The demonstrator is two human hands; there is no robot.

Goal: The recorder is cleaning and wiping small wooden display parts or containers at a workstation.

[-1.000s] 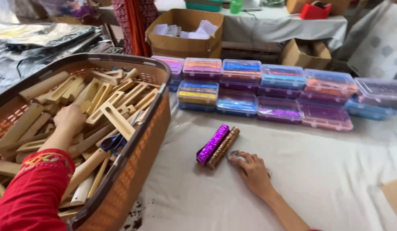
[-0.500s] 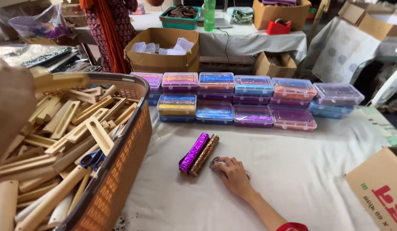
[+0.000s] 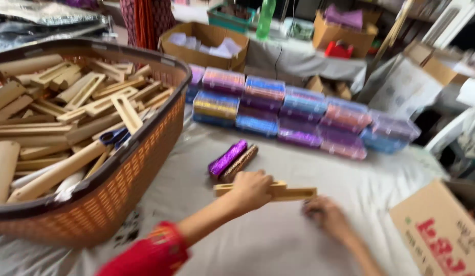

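Left hand (image 3: 252, 190) closed around a long wooden stick (image 3: 293, 192), held flat just above the white cloth (image 3: 258, 245). Right hand (image 3: 327, 217) down on the cloth near the stick's far end, too blurry to tell its grip. Purple roll (image 3: 227, 158) close behind. Big basket (image 3: 125, 189) of sticks on the left.

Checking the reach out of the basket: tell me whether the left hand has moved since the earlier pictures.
Yes. The left hand left the basket and moved right, holding a wooden frame piece beside the purple roll.
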